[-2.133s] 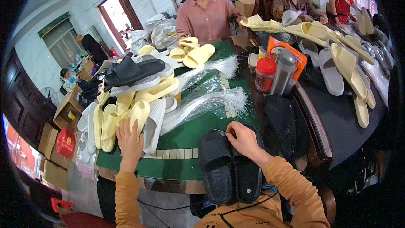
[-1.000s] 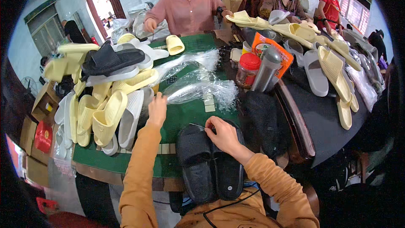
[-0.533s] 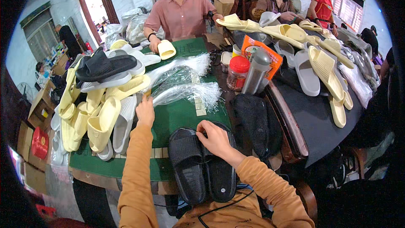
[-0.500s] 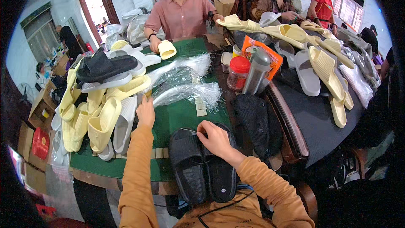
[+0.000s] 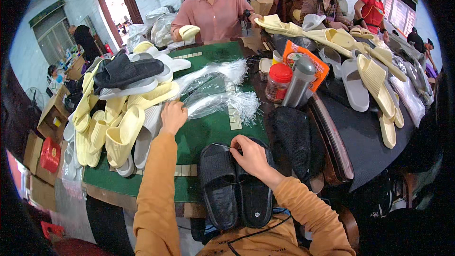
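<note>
A pair of black slide sandals [image 5: 219, 186] rests side by side against me at the table's near edge, toes pointing away. My right hand [image 5: 250, 157] is closed in a pinch on a thin clear plastic strip [image 5: 221, 146] at the toe ends. To the left, my left hand [image 5: 174, 116] has its fingers curled down at the near-left end of a bundle of clear plastic strips [image 5: 213, 106]. Its fingertips are partly hidden, and I cannot make out what they hold. Beside that hand lies a pile of yellow slides [image 5: 124, 132], grey slides [image 5: 148, 137] and a black slide [image 5: 128, 70].
Right of the green tabletop [image 5: 189, 135] stand a red-lidded jar [image 5: 279, 83], a grey flask [image 5: 299, 83] and an orange packet [image 5: 315, 68]. A black mesh bundle [image 5: 293, 137] lies nearer me. More slides [image 5: 374, 83] cover the dark table beyond. A co-worker [image 5: 213, 14] stands opposite, holding a yellow slide [image 5: 189, 32].
My left hand has shifted slightly, its fingers now bent at the bundle's end. My right hand keeps its pinch. The co-worker opposite has lifted the yellow slide off the table. The whole view has shifted a little.
</note>
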Motion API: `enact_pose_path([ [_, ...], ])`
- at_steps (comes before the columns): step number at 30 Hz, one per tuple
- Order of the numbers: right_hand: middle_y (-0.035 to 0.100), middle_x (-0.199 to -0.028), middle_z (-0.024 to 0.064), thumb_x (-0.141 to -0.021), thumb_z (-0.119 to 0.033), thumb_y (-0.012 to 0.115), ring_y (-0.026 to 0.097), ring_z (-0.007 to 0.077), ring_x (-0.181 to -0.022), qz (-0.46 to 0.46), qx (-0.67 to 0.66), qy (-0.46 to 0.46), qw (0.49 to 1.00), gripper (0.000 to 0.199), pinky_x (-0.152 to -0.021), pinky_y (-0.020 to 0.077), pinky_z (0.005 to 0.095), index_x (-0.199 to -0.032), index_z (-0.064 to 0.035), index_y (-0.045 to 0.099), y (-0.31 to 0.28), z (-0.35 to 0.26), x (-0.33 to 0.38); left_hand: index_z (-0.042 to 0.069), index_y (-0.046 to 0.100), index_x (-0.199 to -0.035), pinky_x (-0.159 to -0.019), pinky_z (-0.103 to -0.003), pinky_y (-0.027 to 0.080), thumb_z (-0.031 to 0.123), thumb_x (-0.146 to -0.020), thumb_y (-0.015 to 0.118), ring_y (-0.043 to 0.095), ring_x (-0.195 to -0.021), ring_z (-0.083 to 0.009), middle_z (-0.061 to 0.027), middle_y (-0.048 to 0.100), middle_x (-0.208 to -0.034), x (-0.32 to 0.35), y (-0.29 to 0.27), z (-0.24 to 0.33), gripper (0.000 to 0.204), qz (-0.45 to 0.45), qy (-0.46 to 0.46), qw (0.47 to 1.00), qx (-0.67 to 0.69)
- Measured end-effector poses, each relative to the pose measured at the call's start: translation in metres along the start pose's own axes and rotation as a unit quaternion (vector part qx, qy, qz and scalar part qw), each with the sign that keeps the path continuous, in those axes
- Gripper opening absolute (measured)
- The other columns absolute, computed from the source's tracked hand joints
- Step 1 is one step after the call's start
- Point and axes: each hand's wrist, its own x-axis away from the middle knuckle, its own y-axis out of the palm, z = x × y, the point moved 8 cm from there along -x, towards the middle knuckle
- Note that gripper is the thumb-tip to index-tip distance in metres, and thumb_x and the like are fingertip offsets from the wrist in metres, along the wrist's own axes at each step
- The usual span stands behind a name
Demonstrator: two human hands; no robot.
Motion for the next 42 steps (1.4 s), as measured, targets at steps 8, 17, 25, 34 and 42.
enact_pose_path([
  [8, 0.064, -0.089, 0.0155, -0.082, -0.013, 0.062, 0.063, 0.0389, -0.085, -0.199, 0.088, -0.063, 0.974, 0.012, -0.071, 0.0514, 0.0479, -0.091, -0.0061, 0.057, -0.006, -0.033, -0.033, 0.011, 0.069, -0.1, -0.1, -0.043, 0.041, 0.01, -0.081, 0.06, 0.056, -0.114, -0.0279, -0.0099, 0.064, -0.11, -0.008, 0.024, -0.027, 0.021, -0.041, 0.155, 0.959, -0.232],
  [17, 0.067, -0.098, 0.0142, -0.082, -0.018, 0.065, 0.064, 0.0354, -0.095, -0.282, 0.153, -0.102, 0.942, 0.022, -0.081, 0.052, 0.0465, -0.1, -0.0067, 0.064, 0.044, -0.042, -0.134, 0.018, 0.069, -0.108, -0.102, -0.043, 0.041, 0.012, -0.086, 0.055, 0.055, -0.118, -0.0277, -0.0085, 0.063, -0.116, -0.02, 0.042, -0.043, 0.026, -0.188, 0.163, 0.927, -0.28],
  [25, 0.05, -0.136, 0.0069, -0.082, -0.029, 0.07, 0.049, 0.0306, -0.123, -0.093, 0.241, -0.38, 0.888, 0.049, -0.099, 0.0426, 0.0528, -0.129, -0.022, 0.057, 0.131, -0.005, -0.179, 0.018, 0.065, -0.113, -0.1, -0.042, 0.041, 0.017, -0.089, 0.053, 0.054, -0.12, -0.0268, -0.007, 0.062, -0.12, -0.027, 0.048, -0.041, 0.027, -0.225, 0.186, 0.9, -0.323],
  [34, 0.055, -0.094, 0.0036, -0.085, -0.02, 0.059, 0.057, 0.0237, -0.094, -0.1, 0.272, -0.38, 0.878, 0.026, -0.076, 0.044, 0.0402, -0.109, -0.0289, 0.061, 0.145, 0.007, -0.176, 0.011, 0.056, -0.12, -0.102, -0.043, 0.039, 0.008, -0.079, 0.063, 0.052, -0.12, -0.0317, -0.0156, 0.055, -0.125, -0.028, 0.014, -0.046, 0.042, -0.21, 0.145, 0.94, -0.225],
  [42, 0.056, -0.094, 0.0046, -0.086, -0.016, 0.059, 0.056, 0.0236, -0.096, -0.072, 0.276, -0.303, 0.909, 0.023, -0.079, 0.0427, 0.0392, -0.104, -0.0268, 0.068, 0.12, 0.03, -0.193, 0.006, 0.054, -0.122, -0.103, -0.044, 0.039, 0.001, -0.077, 0.058, 0.051, -0.122, -0.0337, -0.0168, 0.054, -0.127, -0.037, -0.021, -0.053, 0.045, -0.169, 0.126, 0.96, -0.185],
])
